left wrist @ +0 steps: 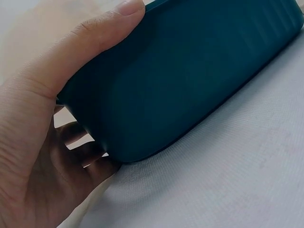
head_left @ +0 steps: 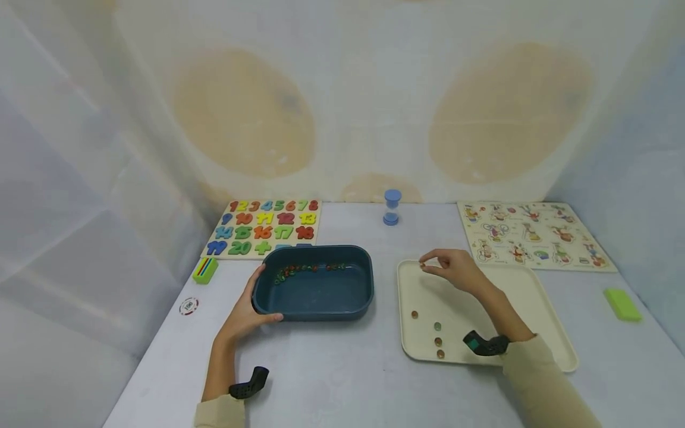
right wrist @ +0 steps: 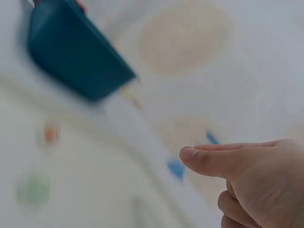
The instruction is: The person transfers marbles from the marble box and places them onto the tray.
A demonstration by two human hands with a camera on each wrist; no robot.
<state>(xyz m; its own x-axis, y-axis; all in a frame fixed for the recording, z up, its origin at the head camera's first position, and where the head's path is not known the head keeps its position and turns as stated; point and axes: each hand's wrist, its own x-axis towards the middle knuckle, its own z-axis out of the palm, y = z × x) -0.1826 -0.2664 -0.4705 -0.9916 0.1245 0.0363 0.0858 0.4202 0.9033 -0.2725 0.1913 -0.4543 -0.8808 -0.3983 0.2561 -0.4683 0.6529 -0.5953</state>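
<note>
A dark teal basin (head_left: 316, 312) stands on the table with several small red and green marbles (head_left: 291, 270) along its far side. My left hand (head_left: 243, 315) grips its left end, thumb along the near wall and fingers round the corner; the left wrist view shows the thumb (left wrist: 95, 38) on the outer wall. Over the far left part of a cream tray (head_left: 481, 297), my right hand (head_left: 455, 270) pinches a small brownish marble (head_left: 422, 265) between thumb and forefinger. Lower on the tray lie several loose marbles, including a green one (head_left: 437, 326) and a brown one (head_left: 414, 314).
A number puzzle board (head_left: 262, 229) lies behind the basin and a picture puzzle board (head_left: 530, 235) behind the tray. A blue sand timer (head_left: 392, 208) stands at the back. Green blocks (head_left: 205, 270) lie at both sides, with a round chip (head_left: 188, 306) at left.
</note>
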